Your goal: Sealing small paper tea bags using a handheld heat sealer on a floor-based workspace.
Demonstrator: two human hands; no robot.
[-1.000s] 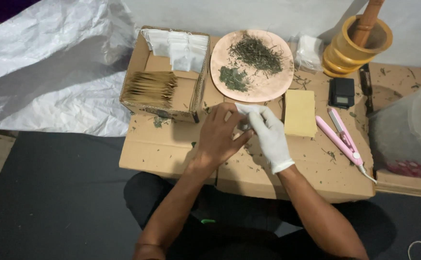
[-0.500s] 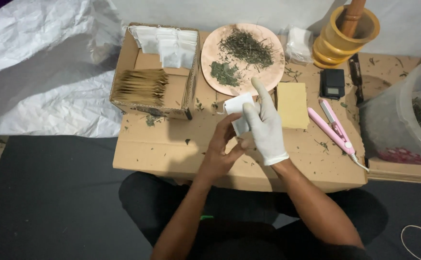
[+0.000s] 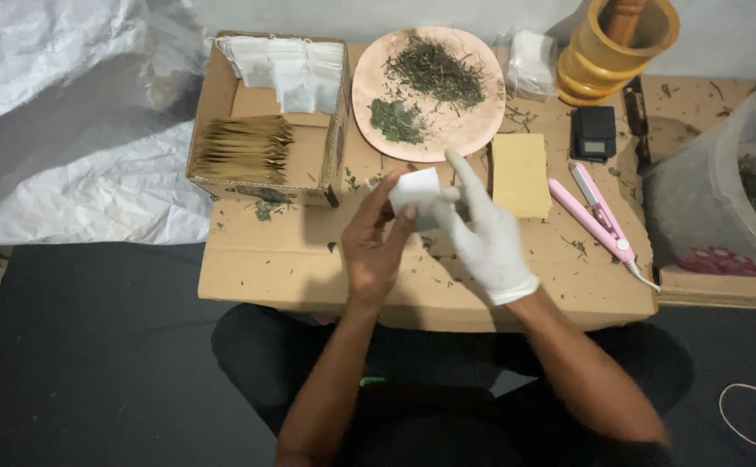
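White sheeting (image 3: 75, 130): crumpled plastic, spread over the floor at the far left, reaching up to the cardboard.
Cardboard work surface (image 3: 309, 277): flattened brown cartons laid across the person's lap area, strewn with green leaf crumbs.
Clear tub (image 3: 724, 199): large, translucent, set at the right edge; dried greenery is seen inside.
Open carton (image 3: 265, 121): placed at the far left of the surface; white sachets (image 3: 287, 65) are stacked at its back, tan envelopes (image 3: 244, 149) fanned at its front.
Round plate (image 3: 473, 130): pinkish, just right of the carton; loaded with dried stems and a smaller heap of crushed green leaf.
Mortar and pestle (image 3: 611, 47): yellow-brown, stood at the far right corner.
Tan pad (image 3: 520, 173): rectangular, laid flat between plate and sealer.
Pink sealer (image 3: 598, 220): slim clamp tool, laid diagonally, corded.
Black scale (image 3: 592, 134): small, set beyond the sealer.
Right hand (image 3: 486, 233): white-gloved, raised above the cardboard; thumb side pressed to the pouch, index finger extended upward, remaining fingers loosely spread.
Left hand (image 3: 373, 246): bare; fingertips pinched closed on the pouch's left edge.
White pouch (image 3: 414, 190): small paper sachet, held in the air between both hands, just in front of the plate.
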